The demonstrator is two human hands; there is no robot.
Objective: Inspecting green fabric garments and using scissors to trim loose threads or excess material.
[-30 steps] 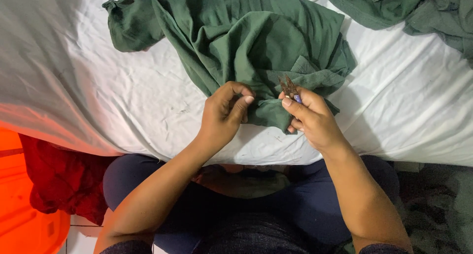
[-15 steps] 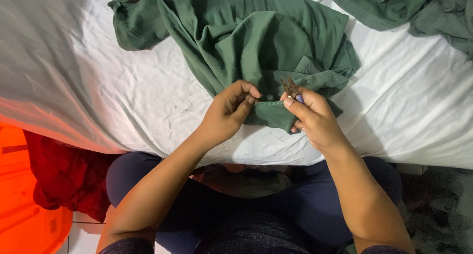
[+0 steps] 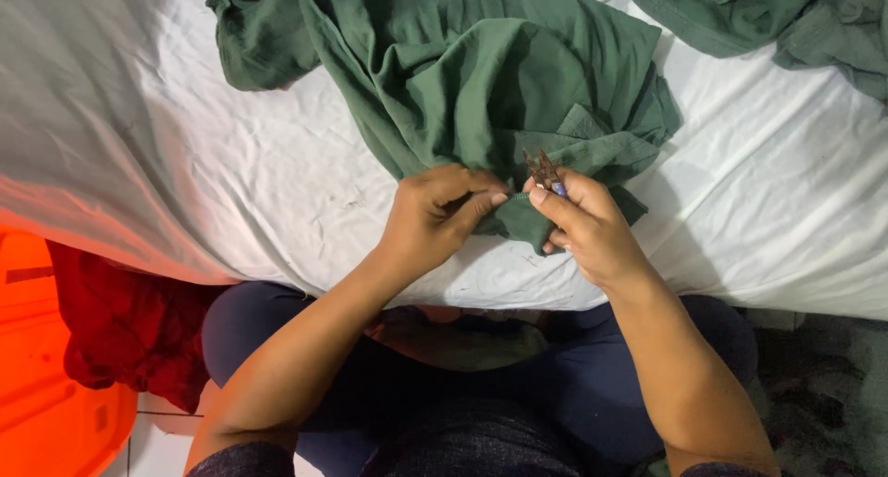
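Observation:
A crumpled dark green garment (image 3: pixel 481 79) lies on a white sheet (image 3: pixel 231 190) in front of me. My left hand (image 3: pixel 430 213) pinches the garment's lower edge between thumb and fingers. My right hand (image 3: pixel 583 223) grips the same edge from the right and also holds a small rusty thread snipper (image 3: pixel 543 170), its blades pointing up and away. The two hands almost touch at the fabric.
A second green cloth (image 3: pixel 795 19) lies at the far right on the sheet. A red cloth (image 3: pixel 120 329) hangs over an orange plastic tub (image 3: pixel 46 403) at lower left. My knees in dark blue trousers (image 3: pixel 481 384) sit below the bed edge.
The view has shifted slightly. My left thumb and fingers have closed tighter on the fabric edge; my right hand keeps its hold on the snipper and cloth.

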